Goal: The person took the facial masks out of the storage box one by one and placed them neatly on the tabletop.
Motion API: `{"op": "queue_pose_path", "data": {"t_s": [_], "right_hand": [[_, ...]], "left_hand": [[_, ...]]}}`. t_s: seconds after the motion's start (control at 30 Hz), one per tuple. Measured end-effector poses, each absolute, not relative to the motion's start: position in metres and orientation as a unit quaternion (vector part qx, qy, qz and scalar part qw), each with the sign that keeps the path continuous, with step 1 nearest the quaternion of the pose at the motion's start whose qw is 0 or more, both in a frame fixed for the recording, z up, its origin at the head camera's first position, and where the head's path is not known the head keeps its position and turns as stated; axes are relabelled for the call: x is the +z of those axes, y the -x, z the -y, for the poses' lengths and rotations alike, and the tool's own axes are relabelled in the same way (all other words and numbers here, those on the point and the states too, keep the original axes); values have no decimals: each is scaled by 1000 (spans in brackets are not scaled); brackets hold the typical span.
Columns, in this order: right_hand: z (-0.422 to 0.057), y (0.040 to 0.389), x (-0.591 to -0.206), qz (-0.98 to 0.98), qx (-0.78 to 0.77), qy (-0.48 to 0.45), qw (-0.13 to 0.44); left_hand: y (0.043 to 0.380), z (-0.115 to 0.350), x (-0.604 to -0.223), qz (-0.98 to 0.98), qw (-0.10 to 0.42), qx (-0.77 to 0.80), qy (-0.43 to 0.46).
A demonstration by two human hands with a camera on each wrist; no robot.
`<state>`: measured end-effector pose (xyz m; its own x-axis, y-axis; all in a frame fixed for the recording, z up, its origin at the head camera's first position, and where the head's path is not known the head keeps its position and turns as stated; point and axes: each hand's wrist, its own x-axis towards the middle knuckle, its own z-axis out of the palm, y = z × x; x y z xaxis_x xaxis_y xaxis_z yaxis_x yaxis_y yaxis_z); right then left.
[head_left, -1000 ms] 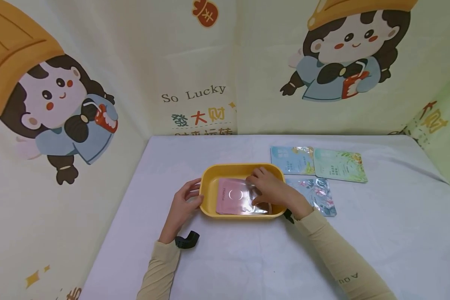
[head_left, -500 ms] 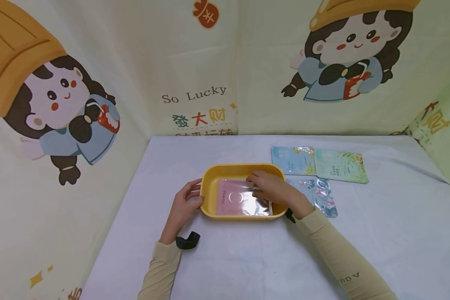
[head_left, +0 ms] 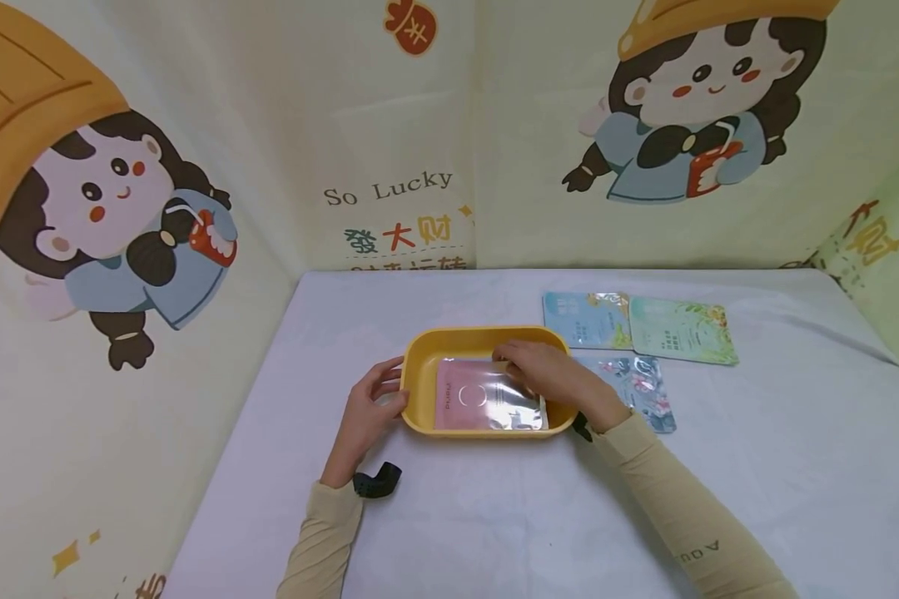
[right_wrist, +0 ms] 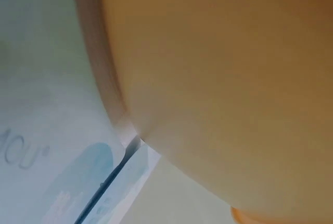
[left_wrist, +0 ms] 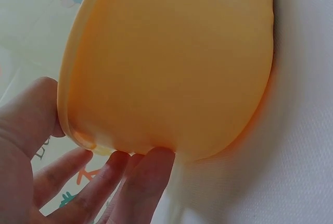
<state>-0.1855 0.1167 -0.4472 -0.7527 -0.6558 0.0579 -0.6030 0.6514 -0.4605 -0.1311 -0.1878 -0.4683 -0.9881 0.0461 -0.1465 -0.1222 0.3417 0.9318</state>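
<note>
A yellow tray [head_left: 419, 349] stands mid-table with a pink sheet mask packet [head_left: 460, 399] lying flat in it, its shiny half towards the right. My left hand [head_left: 367, 416] holds the tray's left end, thumb towards the front and fingers towards the back. In the left wrist view, fingertips [left_wrist: 158, 156] press the yellow wall. My right hand [head_left: 543, 370] reaches over the right end into the tray, its fingers bent down at the packet's back right part. Its thumb and fingertips are hidden. The right wrist view shows mostly blurred skin close to the lens.
Three more mask packets lie behind and right of the tray: light blue [head_left: 580, 320], green [head_left: 682, 330] and dark blue floral [head_left: 640, 391], partly behind my right hand. White cloth covers the table [head_left: 479, 516]. Printed curtains [head_left: 517, 225] stand along its back and sides.
My right thumb has drawn in from over the packet's shiny half and the right fingers have bunched together. More of the pink packet shows. My left hand stays at the tray.
</note>
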Motion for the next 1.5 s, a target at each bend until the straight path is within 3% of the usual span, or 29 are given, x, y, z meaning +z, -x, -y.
{"op": "queue_pose_path", "data": {"t_s": [0.33,1.5], "right_hand": [[-124,187,-439,-901,-234,363,37],[-150,185,-410,-859,-354,366,42]], "left_hand": [[132,185,-465,-819,48,571,3],[129,184,-470,-810,54,585,7]]}}
